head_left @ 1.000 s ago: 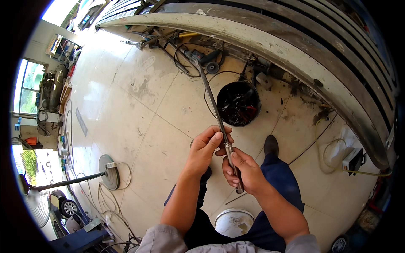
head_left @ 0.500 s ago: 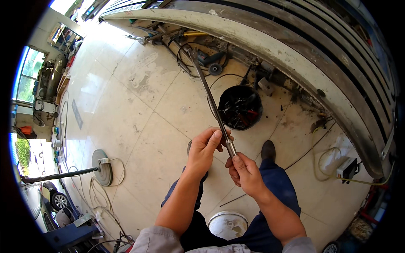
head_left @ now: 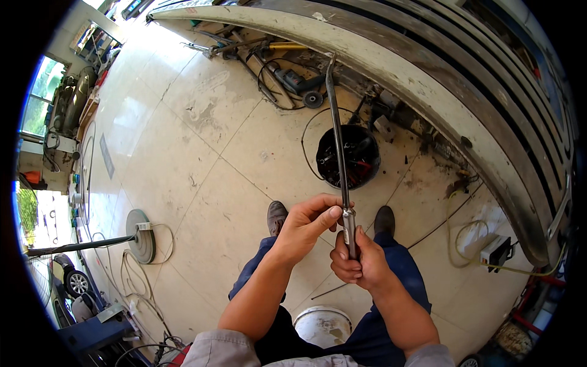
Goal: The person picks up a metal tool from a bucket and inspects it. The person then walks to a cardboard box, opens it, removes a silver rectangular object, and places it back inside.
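So compared to a second ago the long metal bar has swung round: it was leaning up and to the left with its tip over the angle grinder on the floor, and now it stands much closer to vertical in the view, tip pointing up toward the pale curved edge of the vehicle body. Its long axis runs from the hands straight up past the left side of the black bucket full of tools.

The right hand has shifted its grip too, now wrapped in a full fist round the lower handle end. The left hand pinches the bar just above that, thumb and fingertips on the shiny collar where handle meets shaft. Both hands sit close together, almost touching, held out in front over the tiled floor, above the person's shoes. A white bucket sits below the arms.
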`<control>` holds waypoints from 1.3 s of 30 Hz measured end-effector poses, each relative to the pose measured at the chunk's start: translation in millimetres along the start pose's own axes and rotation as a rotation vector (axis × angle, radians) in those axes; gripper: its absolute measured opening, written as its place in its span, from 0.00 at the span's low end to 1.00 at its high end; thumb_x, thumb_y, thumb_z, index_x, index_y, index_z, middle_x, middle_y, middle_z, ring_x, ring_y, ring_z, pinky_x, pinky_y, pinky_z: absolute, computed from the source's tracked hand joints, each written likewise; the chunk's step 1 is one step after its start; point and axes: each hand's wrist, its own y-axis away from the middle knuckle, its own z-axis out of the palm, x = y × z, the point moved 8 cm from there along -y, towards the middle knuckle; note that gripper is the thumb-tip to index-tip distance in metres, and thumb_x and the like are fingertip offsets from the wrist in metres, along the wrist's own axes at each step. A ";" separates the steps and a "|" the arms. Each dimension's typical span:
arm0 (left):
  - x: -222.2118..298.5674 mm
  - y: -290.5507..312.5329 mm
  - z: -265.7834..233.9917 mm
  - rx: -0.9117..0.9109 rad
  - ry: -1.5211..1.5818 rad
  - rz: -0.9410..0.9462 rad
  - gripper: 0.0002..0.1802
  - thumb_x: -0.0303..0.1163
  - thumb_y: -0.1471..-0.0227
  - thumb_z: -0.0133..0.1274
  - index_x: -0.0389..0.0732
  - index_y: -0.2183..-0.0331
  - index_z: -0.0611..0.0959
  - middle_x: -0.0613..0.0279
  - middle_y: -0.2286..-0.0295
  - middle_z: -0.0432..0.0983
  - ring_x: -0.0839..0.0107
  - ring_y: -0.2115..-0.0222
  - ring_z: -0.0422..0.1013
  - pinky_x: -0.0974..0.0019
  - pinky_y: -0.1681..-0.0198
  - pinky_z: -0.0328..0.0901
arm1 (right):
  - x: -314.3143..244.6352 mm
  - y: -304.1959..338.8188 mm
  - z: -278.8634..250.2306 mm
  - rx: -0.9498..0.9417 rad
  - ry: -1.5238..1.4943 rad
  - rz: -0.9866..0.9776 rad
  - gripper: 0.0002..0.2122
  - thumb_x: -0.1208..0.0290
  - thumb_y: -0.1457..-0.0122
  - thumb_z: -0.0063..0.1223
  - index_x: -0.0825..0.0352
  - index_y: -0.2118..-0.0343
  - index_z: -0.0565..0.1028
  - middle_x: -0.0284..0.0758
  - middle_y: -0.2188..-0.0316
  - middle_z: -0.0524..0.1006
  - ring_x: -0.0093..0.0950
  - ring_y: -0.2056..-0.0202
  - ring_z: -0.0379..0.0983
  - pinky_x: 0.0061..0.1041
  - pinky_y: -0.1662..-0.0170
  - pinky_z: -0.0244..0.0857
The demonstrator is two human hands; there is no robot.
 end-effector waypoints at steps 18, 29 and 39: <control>-9.3 5.5 8.2 -0.146 0.200 -0.072 0.17 0.35 0.34 0.49 0.34 0.51 0.78 0.59 0.59 0.77 0.74 0.58 0.71 0.68 0.52 0.65 | 8.5 2.0 9.1 -0.154 -0.106 0.086 0.29 0.38 0.32 0.28 0.64 0.71 0.67 0.24 0.88 0.55 0.15 0.89 0.50 0.19 0.88 0.46; -9.3 -3.1 -3.2 0.052 0.029 -0.054 0.16 0.31 0.34 0.43 0.34 0.51 0.79 0.57 0.57 0.79 0.74 0.61 0.74 0.68 0.56 0.68 | -34.6 7.0 -22.0 0.456 0.901 -0.331 0.19 0.53 0.30 0.45 0.67 0.68 0.69 0.26 0.83 0.67 0.16 0.81 0.61 0.20 0.77 0.56; -4.4 -3.4 -1.7 0.055 -0.082 -0.053 0.18 0.35 0.34 0.47 0.34 0.49 0.79 0.57 0.58 0.80 0.75 0.60 0.74 0.70 0.58 0.69 | -47.1 14.9 -14.5 0.602 1.148 -0.442 0.14 0.62 0.36 0.57 0.70 0.64 0.71 0.32 0.83 0.69 0.20 0.81 0.63 0.24 0.76 0.58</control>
